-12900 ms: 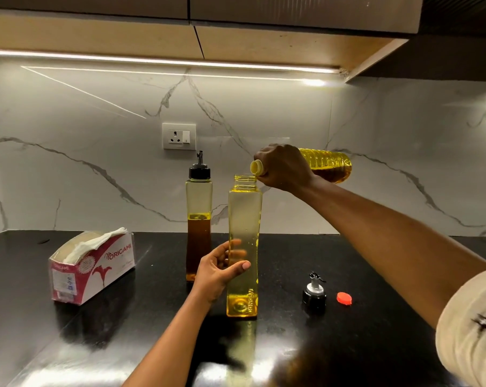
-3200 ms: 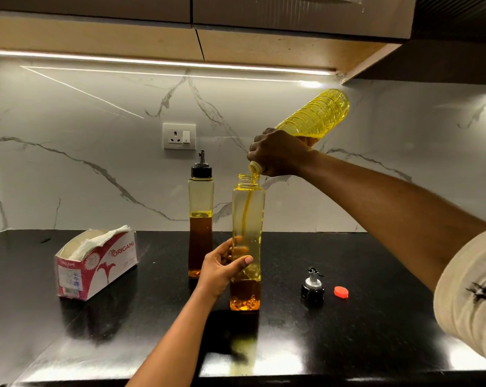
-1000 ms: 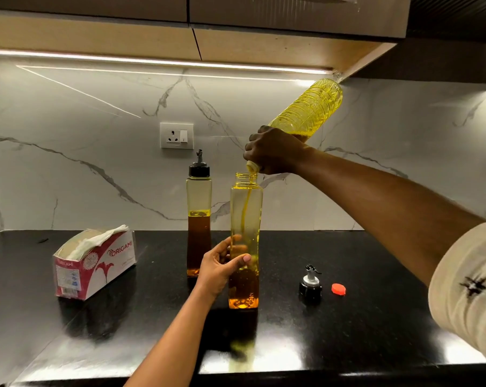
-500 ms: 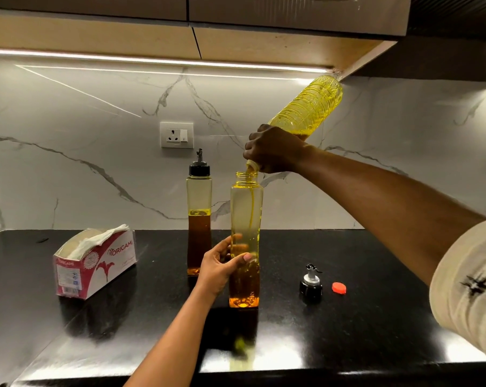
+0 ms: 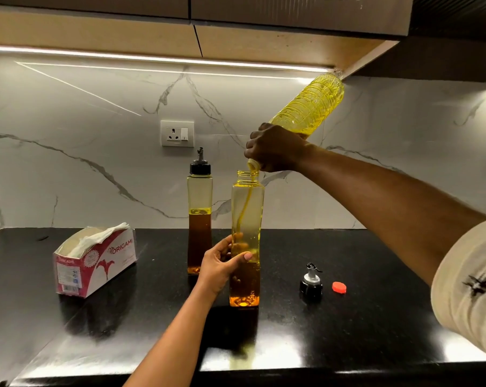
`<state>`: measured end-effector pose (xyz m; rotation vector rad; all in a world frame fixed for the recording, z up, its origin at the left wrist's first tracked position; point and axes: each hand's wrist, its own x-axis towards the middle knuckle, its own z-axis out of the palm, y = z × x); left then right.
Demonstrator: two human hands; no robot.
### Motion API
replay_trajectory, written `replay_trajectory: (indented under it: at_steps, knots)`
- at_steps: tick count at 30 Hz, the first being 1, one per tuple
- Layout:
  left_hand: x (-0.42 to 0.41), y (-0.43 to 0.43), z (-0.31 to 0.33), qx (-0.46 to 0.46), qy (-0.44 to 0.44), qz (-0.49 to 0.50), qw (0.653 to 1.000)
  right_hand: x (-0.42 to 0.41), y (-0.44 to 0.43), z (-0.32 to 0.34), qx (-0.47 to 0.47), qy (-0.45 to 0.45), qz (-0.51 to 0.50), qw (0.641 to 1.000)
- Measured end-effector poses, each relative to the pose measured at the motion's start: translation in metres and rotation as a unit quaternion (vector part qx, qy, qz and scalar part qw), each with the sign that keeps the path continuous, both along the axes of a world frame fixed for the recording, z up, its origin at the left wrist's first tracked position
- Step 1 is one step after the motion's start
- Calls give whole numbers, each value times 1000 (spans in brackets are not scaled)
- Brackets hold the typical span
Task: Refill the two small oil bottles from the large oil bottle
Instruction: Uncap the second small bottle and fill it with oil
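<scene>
Pouring stage, first of two refills, taking the open small bottle (image 5: 247,208) as the centre of the clock face. My right hand (image 5: 274,148), fingers wrapped round the neck end, holds the large oil bottle (image 5: 310,107) tilted mouth-down from 1 o'clock, and a thin yellow stream runs into the open mouth. My left hand (image 5: 222,265) steadies this bottle on the black counter (image 5: 348,331), thumb in front and fingers curled round its lower body. The oil inside stands at roughly a third, so I judge this fill well short of done. The capped small bottle (image 5: 199,208), at 10 o'clock, is a little over half full with its pourer on; it looks not yet topped up. Its uncapping, filling and re-capping are left to do, as are both loose closures: the black pourer cap (image 5: 311,283) at 3 o'clock and, just beyond it, the red cap (image 5: 339,287). Legible writing: "ORIGAMI" on the side and end of the tissue box (image 5: 96,261) at 9 o'clock; its small print is unreadable, and the bottles show no readable label.
</scene>
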<state>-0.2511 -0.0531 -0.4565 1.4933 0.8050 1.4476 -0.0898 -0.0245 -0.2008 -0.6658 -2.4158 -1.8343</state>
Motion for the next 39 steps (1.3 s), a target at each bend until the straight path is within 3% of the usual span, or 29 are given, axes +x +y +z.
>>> replay_trajectory:
  at_steps: [39]
  knots:
    - [-1,0,-1,-3,-6,4,1000,-2,-5,1,-7,-22,-5,1000]
